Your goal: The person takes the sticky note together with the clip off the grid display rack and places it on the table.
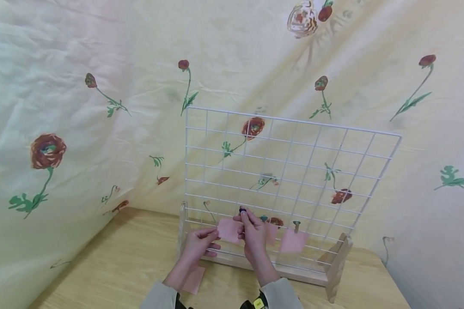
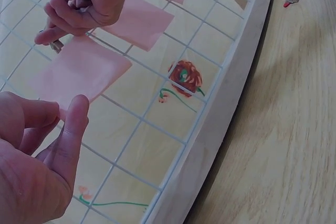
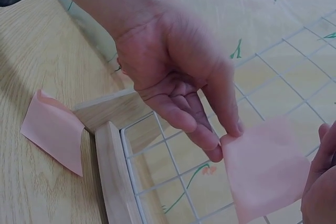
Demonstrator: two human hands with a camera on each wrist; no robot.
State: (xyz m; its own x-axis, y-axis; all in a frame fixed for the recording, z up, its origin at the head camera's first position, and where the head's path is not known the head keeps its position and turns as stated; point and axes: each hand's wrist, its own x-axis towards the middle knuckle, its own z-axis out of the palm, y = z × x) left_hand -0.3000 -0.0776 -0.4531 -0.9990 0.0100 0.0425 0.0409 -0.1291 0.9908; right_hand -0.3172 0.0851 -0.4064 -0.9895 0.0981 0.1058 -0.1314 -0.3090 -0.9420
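Left hand (image 1: pixel 199 245): thumb and fingers pinch one edge of the pink paper (image 1: pixel 228 231), apparently steadying it in front of the wire grid (image 1: pixel 294 121). Right hand (image 1: pixel 255 237): fingers curled, pinching a dark clip (image 1: pixel 242 210) near the paper's top; whether the clip bites cannot be told. The wooden stand (image 1: pixel 335 270) props the grid up; a loose sheet (image 1: pixel 194 281) lies on the tabletop (image 1: pixel 131 253) within reach.
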